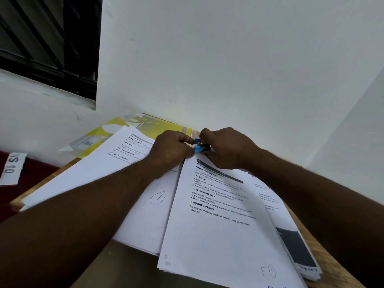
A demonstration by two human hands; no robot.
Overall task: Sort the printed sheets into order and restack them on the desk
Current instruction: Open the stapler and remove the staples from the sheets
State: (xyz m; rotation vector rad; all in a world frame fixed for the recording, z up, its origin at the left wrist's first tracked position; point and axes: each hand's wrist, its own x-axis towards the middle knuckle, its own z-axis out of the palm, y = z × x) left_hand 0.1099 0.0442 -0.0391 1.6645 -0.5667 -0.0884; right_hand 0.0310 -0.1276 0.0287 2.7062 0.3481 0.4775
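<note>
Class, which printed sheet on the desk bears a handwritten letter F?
The nearest sheet, F at its bottom corner; the middle sheet has only a penned oval.

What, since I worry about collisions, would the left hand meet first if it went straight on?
The blue clip, which the left hand pinches; just beyond, probably the right hand.

1. We see a dark window (47, 38) with black bars in the upper left of the frame.
2. A white wall (228, 59) fills the top and right.
3. A yellow folder (166, 124) lies at the wall's foot, just left of centre.
4. At the left edge, a white label (12, 168) reads "WS 10"; it lies on a dark red surface (35, 171).
5. A small blue clip (197, 149) shows at centre.
</note>
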